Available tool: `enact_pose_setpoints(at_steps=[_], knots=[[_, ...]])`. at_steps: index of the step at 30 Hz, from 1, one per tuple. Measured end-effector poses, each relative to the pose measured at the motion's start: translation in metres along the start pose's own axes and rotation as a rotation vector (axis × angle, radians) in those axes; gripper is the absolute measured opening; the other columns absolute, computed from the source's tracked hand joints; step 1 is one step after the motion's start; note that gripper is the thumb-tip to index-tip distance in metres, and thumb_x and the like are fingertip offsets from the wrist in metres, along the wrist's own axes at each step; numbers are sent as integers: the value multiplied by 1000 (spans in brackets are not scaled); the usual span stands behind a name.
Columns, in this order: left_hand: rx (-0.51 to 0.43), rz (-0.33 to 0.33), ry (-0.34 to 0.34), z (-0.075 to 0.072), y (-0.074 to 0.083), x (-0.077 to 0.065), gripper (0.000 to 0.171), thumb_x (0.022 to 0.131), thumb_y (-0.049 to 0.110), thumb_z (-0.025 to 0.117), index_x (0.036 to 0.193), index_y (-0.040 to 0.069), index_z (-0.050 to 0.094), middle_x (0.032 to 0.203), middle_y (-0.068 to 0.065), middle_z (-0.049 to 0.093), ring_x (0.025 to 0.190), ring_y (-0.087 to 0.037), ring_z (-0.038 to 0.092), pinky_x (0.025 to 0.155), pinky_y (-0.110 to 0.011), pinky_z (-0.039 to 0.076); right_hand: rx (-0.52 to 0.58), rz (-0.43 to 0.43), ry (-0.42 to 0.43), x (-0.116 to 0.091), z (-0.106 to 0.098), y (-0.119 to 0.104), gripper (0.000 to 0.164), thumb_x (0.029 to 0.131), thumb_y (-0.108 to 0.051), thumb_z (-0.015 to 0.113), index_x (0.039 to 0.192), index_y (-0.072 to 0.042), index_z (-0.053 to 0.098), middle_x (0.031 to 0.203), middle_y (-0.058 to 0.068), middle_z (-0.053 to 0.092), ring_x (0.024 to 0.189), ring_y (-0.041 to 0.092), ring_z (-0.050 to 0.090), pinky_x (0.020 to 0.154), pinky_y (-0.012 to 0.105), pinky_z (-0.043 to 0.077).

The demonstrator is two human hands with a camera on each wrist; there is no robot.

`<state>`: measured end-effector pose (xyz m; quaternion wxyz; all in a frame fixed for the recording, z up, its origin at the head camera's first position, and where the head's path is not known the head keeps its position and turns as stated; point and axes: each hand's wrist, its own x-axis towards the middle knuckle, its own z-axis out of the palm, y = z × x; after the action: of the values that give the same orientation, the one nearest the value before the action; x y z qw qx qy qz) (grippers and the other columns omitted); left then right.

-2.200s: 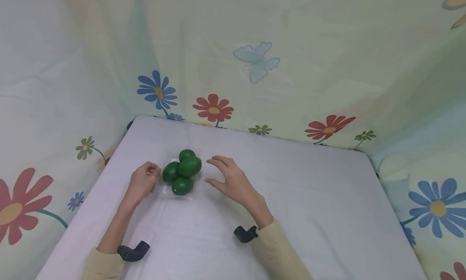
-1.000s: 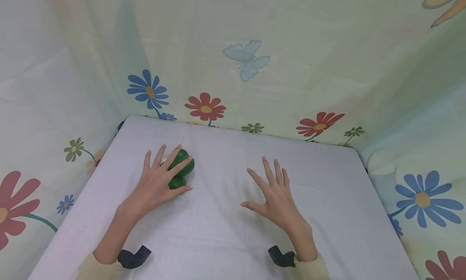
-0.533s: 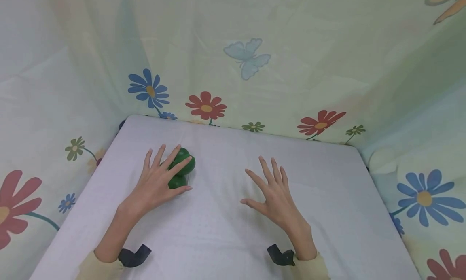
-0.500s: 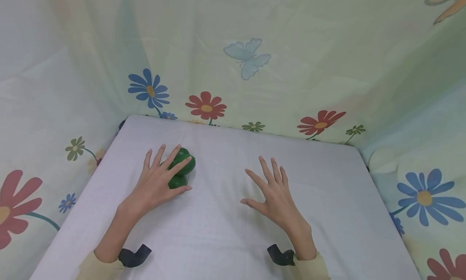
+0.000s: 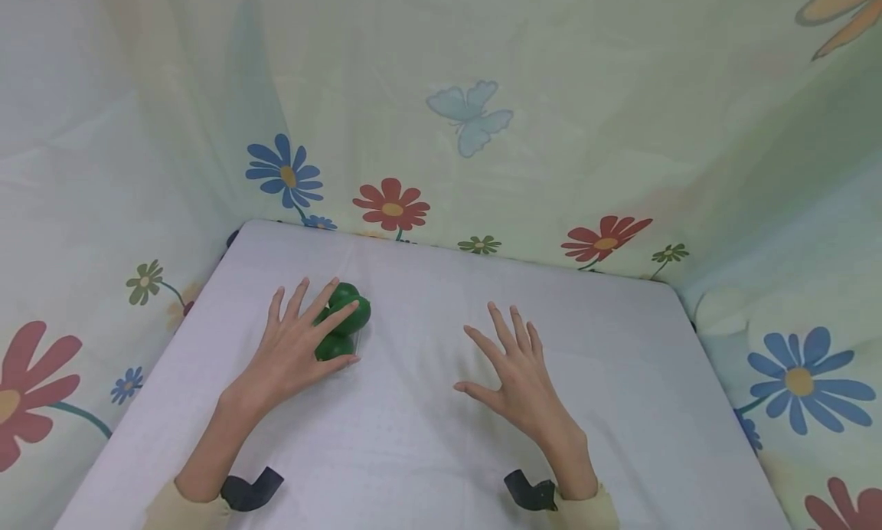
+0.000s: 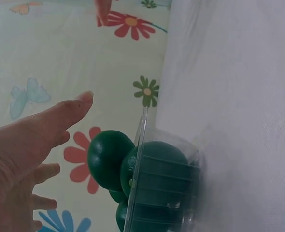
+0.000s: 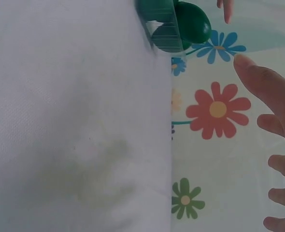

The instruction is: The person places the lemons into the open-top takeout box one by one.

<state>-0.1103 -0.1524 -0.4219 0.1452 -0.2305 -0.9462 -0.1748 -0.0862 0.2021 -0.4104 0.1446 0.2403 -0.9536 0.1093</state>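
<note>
Several green limes (image 5: 356,315) lie piled in a clear plastic box (image 6: 196,157) on the left part of the table, one resting on top of the others above the rim. My left hand (image 5: 285,354) is held over the box with its fingers spread, hiding much of it in the head view. The left wrist view shows a gap between that hand and the limes, so it holds nothing. To the right of the box, my right hand (image 5: 520,381) hovers above the cloth, fingers apart and nothing in it.
A white cloth covers the table (image 5: 413,438). Curtains printed with flowers and a butterfly (image 5: 471,118) stand behind it and at both sides. Each wrist wears a dark camera mount (image 5: 252,489).
Since the earliest frame, my left hand has moved from the box's left side to over it and spread its fingers. My right hand has moved right, away from the limes. Lately both stay nearly still.
</note>
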Motion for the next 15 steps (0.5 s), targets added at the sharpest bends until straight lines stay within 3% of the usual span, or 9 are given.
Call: enact_pose_setpoints(at_steps=[11,15], knots=[[12,-5,22,2,-3,-2,81,73,57,77,143,27,48,158,-11,28,143,-49,20,112,-71,9,10,-4,-12,1,4,-4,81,71,-53,81,140,-25,51,161,12,24,148,41,16,113,69,16],[5,-44,22,4,-8,-4,83,72,57,78,144,27,47,157,-13,31,142,-48,23,110,-72,13,32,-28,-2,5,8,-9,81,71,-51,82,140,-24,51,159,14,26,147,43,21,112,69,19]])
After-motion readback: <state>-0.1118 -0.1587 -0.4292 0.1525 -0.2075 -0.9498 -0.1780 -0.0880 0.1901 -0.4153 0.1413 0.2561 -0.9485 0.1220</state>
